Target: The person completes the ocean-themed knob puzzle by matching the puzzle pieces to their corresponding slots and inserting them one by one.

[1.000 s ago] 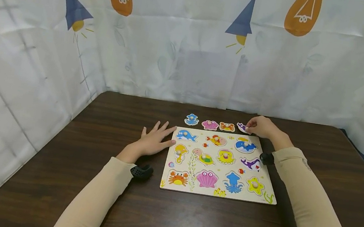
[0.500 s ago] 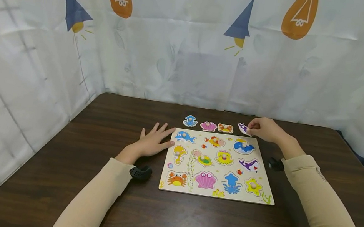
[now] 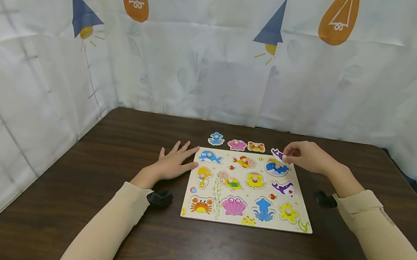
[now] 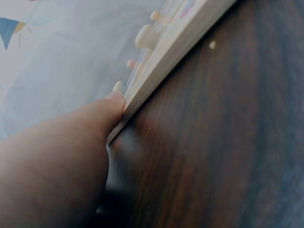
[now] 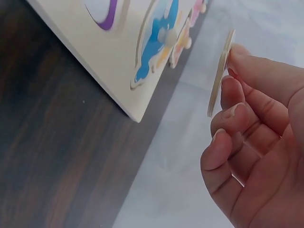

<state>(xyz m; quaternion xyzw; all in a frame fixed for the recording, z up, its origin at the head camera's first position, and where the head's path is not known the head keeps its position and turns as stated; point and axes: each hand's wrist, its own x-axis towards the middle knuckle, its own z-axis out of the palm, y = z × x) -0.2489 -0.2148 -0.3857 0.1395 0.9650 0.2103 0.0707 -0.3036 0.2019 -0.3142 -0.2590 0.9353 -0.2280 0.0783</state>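
A pale wooden puzzle board [image 3: 207, 192] with printed sea animals lies on the table. My right hand [image 3: 310, 157] pinches a purple whale puzzle piece [image 3: 277, 154] above the board's far right corner. In the right wrist view the piece [image 5: 221, 73] is seen edge-on between thumb and fingers, raised off the surface. My left hand [image 3: 172, 162] lies with spread fingers at the board's left edge, and its thumb [image 4: 111, 111] touches that edge. Beyond the board's far edge sit a blue squid piece [image 3: 216, 139], a pink shell piece [image 3: 237, 145] and an orange crab piece [image 3: 256, 147].
Knobbed pieces sit in the board, among them a blue whale [image 3: 277, 168], a yellow octopus [image 3: 255, 180] and a yellow star [image 3: 288, 212]. The dark wooden table [image 3: 129, 234] ends at a printed white curtain [image 3: 223, 83].
The right hand has lifted the purple whale piece from the table behind the board and drawn it slightly nearer. The left hand stays on the board's edge.
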